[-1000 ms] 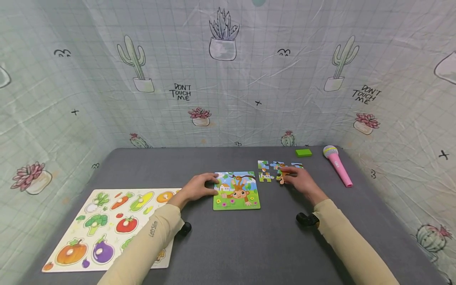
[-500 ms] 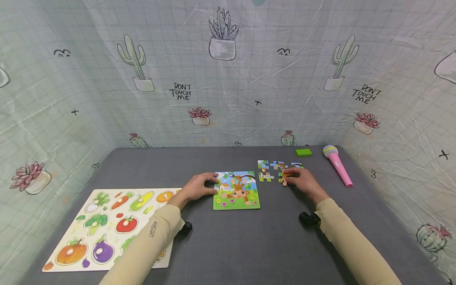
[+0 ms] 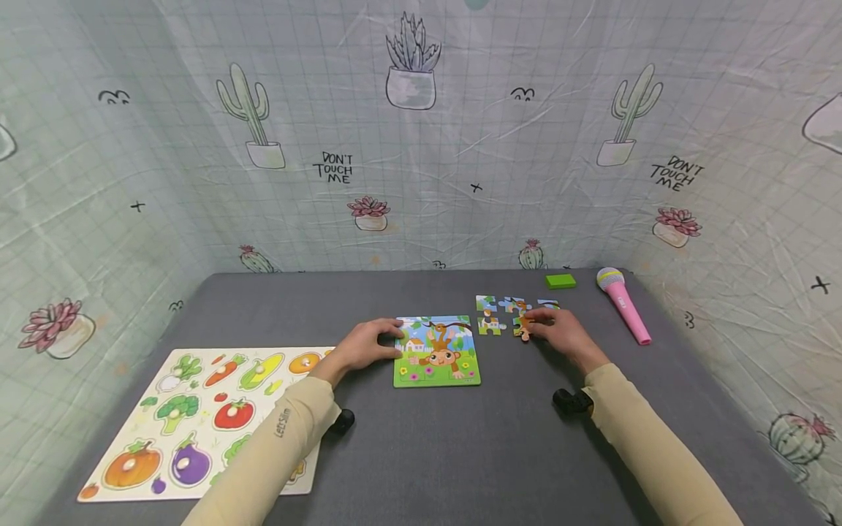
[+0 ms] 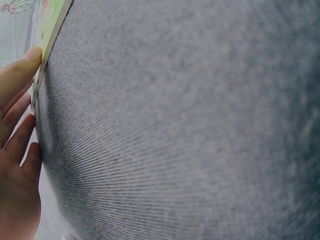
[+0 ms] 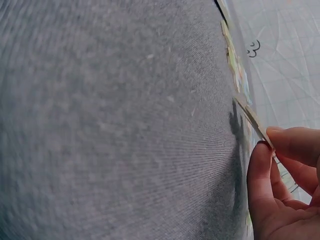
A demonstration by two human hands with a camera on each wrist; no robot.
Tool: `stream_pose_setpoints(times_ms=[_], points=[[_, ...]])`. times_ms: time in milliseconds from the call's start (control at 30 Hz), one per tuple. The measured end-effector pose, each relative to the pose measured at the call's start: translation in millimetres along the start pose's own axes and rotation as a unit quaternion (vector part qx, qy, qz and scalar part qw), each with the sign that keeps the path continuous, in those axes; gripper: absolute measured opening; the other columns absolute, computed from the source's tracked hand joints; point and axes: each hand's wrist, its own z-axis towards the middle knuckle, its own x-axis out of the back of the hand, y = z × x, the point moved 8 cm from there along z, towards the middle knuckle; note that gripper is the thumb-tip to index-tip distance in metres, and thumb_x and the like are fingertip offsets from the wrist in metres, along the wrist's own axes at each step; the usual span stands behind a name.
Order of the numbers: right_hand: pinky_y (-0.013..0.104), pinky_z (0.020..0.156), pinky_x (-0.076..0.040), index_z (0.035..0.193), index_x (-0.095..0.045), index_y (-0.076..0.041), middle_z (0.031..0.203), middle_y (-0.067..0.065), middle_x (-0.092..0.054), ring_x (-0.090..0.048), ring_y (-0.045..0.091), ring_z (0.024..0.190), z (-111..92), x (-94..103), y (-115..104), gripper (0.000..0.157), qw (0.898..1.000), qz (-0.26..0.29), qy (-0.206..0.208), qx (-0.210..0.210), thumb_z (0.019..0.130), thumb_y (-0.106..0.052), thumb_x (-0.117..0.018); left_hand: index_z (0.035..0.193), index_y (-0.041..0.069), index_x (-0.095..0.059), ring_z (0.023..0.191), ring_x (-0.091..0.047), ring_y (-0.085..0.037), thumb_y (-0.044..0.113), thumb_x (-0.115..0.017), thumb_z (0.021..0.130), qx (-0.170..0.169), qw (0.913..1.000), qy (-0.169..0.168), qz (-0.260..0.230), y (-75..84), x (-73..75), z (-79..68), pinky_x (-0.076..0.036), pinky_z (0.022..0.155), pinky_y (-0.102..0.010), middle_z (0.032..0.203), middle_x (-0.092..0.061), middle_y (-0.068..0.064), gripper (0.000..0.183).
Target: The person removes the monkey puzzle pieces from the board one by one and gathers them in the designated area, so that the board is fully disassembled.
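While tilted, piece (image 3: 522, 329) in right hand (image 3: 562, 334).

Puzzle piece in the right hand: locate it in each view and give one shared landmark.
Head: the puzzle piece is right of center, below mid-height, pinched by the right hand.
Left wrist: not in it.
Right wrist: the puzzle piece is toward the right edge, tilted, nearly edge-on.
Shared landmark: the gray tabletop, in all three.

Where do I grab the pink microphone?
Best, I think, around the middle of the handle, from above: the pink microphone lies on its side, its long slim handle nearer and round head farther. The right hand is closest, but it pinches a puzzle piece.
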Motion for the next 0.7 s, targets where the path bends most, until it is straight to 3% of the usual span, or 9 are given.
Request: stream_pose_setpoints(times_ms=[333, 700], points=[[0.045, 0.084, -0.05, 0.12, -0.066, 0.002, 0.122, 0.022, -0.063, -0.058, 0.037, 0.109, 0.1, -4.3, -7.4, 0.028, 0.997, -0.044, 0.013, 0.059, 0.095, -0.011, -0.064, 0.116, 0.008, -0.07, 0.136, -0.042, -0.031, 0.021, -0.076, 0.087, 0.002, 1.0, -0.002, -0.004, 1.5, 1.8, 0.2, -0.034, 0.111, -0.048, 0.144, -0.052, -0.009, 0.032], [0.044, 0.081, -0.05, 0.121, -0.064, 0.004, 0.116, 0.022, -0.063, -0.06, 0.034, 0.101, 1.6, -5.6, -4.0, 0.032, 0.996, -0.074, 0.024, 0.038, 0.093, -0.012, -0.065, 0.117, 0.009, -0.069, 0.137, -0.041, -0.03, 0.022, -0.075, 0.087, 0.001, 1.0, -0.008, -0.002, 0.8, 1.2, 0.3, -0.034, 0.112, -0.047, 0.144, -0.051, -0.008, 0.033]])
